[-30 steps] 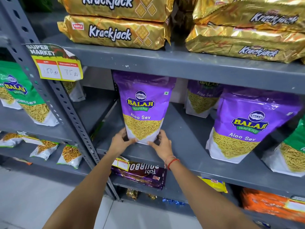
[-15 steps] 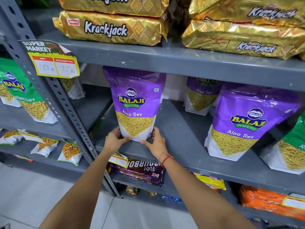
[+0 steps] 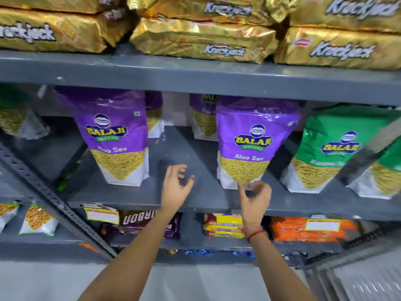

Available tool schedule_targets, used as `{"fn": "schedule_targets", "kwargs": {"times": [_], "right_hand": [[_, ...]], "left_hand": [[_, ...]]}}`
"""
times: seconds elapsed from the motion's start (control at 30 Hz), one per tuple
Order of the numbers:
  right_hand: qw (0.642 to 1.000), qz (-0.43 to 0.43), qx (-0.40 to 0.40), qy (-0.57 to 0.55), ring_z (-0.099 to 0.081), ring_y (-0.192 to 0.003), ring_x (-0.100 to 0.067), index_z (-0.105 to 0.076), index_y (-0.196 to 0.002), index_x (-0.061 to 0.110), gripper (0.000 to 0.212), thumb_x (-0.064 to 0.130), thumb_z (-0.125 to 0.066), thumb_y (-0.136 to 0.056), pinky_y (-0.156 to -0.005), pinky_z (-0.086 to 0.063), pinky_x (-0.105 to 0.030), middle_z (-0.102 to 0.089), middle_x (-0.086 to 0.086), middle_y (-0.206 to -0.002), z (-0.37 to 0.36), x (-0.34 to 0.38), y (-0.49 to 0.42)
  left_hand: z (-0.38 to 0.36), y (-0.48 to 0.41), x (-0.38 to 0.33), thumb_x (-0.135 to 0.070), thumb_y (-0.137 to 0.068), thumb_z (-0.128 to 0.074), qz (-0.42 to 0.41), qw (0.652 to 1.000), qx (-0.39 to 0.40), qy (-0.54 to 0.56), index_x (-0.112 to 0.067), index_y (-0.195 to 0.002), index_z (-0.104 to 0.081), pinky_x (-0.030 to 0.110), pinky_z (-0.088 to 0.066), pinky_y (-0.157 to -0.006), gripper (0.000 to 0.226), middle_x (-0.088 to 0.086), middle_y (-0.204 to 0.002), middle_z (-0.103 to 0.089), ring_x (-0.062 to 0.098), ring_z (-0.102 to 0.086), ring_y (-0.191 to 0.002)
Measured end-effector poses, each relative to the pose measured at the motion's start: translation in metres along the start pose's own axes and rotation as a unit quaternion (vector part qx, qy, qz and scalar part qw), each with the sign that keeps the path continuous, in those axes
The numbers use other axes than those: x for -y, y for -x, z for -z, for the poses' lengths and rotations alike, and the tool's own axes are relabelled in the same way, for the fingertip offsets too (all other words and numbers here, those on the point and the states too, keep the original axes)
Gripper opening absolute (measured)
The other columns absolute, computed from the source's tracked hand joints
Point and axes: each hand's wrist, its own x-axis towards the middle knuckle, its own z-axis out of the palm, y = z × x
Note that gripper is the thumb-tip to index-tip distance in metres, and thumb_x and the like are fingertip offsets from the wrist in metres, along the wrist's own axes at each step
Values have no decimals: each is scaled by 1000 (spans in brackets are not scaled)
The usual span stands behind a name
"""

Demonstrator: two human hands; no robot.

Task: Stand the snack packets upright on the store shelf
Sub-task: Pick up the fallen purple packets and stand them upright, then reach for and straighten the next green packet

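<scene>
Head view of a grey metal store shelf (image 3: 195, 198), blurred by motion so that small print is hard to read. At 12 o'clock, gold Krackjack packs (image 3: 201, 43) lie flat on the upper board, their tops cut off by the frame edge. On the middle shelf, a purple Balaji Aloo Sev packet (image 3: 115, 135) stands upright at 10 o'clock; a second purple Aloo Sev packet (image 3: 251, 142) stands upright at 2 o'clock, and a green Balaji packet (image 3: 332, 148) stands at 3 o'clock, its name too smeared to read fully and its right side crossed by a grey upright. Further purple packets (image 3: 202, 118) at the back are mostly hidden behind the front row. The left hand (image 3: 175, 187) hovers over the bare shelf between the two purple packets, fingers loosely spread, grip wide and holding nothing. The right hand (image 3: 253, 196), with a red thread (image 3: 256, 234) at the wrist, sits at the lower front edge of the second purple packet; its fingers are curled and blurred, and whether the grip touches or pinches the packet cannot be told. Both forearms rise from 6 o'clock. Below, a brown Bourbon pack (image 3: 143, 222), yellow packs (image 3: 223, 227) and orange packs (image 3: 303, 230) lie flat, partly hidden by the shelf edge.
</scene>
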Motion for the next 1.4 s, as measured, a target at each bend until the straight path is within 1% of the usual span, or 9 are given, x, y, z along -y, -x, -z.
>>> {"fn": "schedule_targets", "kwargs": {"times": [0.13,0.23,0.37,0.63,1.03,1.17,1.23,1.33,1.4], "right_hand": [[991,-89,98,-15,-51,-120,-26,-40,-133,8,86,22,-88,-62,-104,-42,-42,-49,-10,-126,19,-18,-39],[976,-72,204,-32,-53,-125,-18,-41,-133,17,88,30,-87,-59,-105,-44,-37,-54,-4,-136,20,-17,-55],[975,-64,210,-31,-58,-115,-18,-47,-126,16,80,35,-84,-58,-100,-47,-40,-61,-3,-124,16,-12,-57],[958,-74,273,-42,-63,-106,-21,-45,-112,20,62,16,-86,-65,-92,-52,-36,-63,-2,-110,-21,0,-30],[946,-94,308,-26,-62,-106,-22,-42,-111,19,59,16,-83,-69,-86,-48,-23,-61,-3,-110,-25,12,-24],[968,-64,241,-23,-55,-101,-15,-49,-123,8,59,17,-80,-73,-84,-46,-15,-55,-2,-115,12,11,-29],[986,-40,160,-21,-56,-94,-18,-55,-112,9,43,14,-77,-76,-81,-51,-18,-58,-8,-110,42,2,-35],[999,-18,34,13,-54,-87,-25,-53,-97,17,31,18,-76,-78,-85,-49,-48,-55,-7,-95,92,-17,-50],[999,-31,-22,33,-51,-94,-31,-52,-103,15,43,27,-80,-73,-88,-45,-46,-49,-10,-98,122,-27,-66]], "left_hand": [[-54,-8,-22,-17,-70,-79,88,977,192,33,-10,-141,-32,41,-48,-97,85,10,-133,-45,22,-52,-116],[-73,-8,-34,-5,-72,-75,125,959,240,83,-6,-142,-29,35,-46,-98,84,13,-136,-50,25,-52,-123],[-69,-5,-39,2,-73,-72,118,968,203,92,-3,-128,-46,17,-49,-79,62,14,-124,-61,17,-58,-104],[-17,-9,-23,0,-70,-77,158,972,153,80,-1,-120,-47,27,-46,-81,58,7,-106,-60,20,-59,-95],[-6,-6,-22,-1,-72,-75,176,974,139,27,-1,-123,-47,28,-45,-90,58,14,-122,-62,26,-61,-107],[-20,22,-23,-5,-72,-73,140,987,-75,-1,-11,-96,-54,41,-53,-82,31,15,-101,-61,22,-60,-77],[-37,44,-34,-9,-77,-66,96,986,-133,-8,-16,-83,-48,42,-51,-68,20,15,-88,-57,25,-55,-67],[-75,61,-57,-9,-79,-63,38,998,-42,7,-15,-84,-51,33,-45,-64,14,-5,-80,-51,23,-54,-68],[-105,58,-75,-12,-80,-64,1,999,41,-20,-11,-90,-54,32,-46,-66,14,-6,-84,-49,19,-53,-70]]}}
